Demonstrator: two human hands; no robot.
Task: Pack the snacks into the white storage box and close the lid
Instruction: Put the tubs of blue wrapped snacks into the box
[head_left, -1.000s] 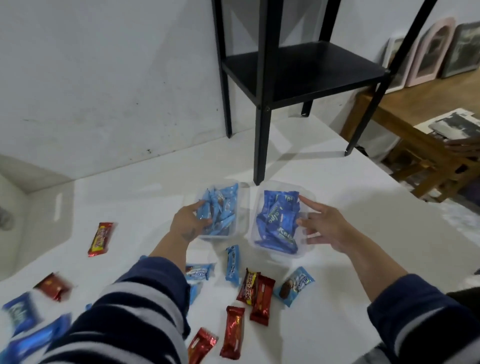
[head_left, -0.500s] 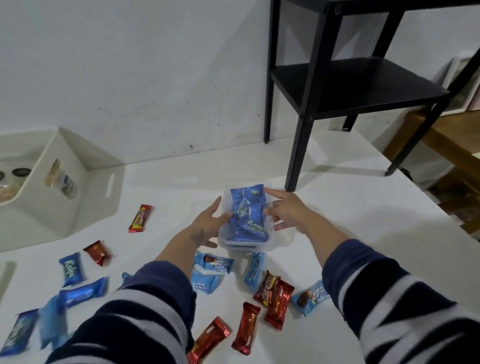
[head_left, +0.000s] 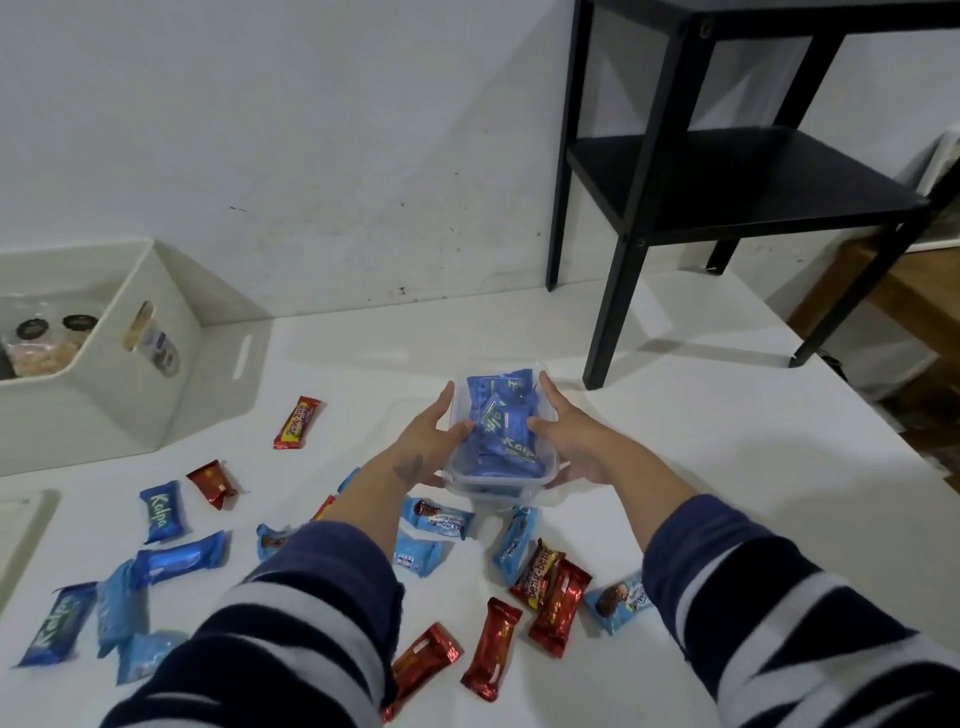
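Both hands, left (head_left: 423, 447) and right (head_left: 574, 441), clasping a clear tub (head_left: 498, 480) of blue snacks (head_left: 501, 428), lifted just above the desk (head_left: 675, 467). Mid-packing, seemingly. Next: carrying it left into the open white storage box (head_left: 104, 384) by the wall.

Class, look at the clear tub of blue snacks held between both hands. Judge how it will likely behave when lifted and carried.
The clear tub probably feels light, since it holds only small blue packets. Its thin walls may flex where the left hand and right hand press its sides. With no lid and packets heaped to the rim, tilting could spill some.
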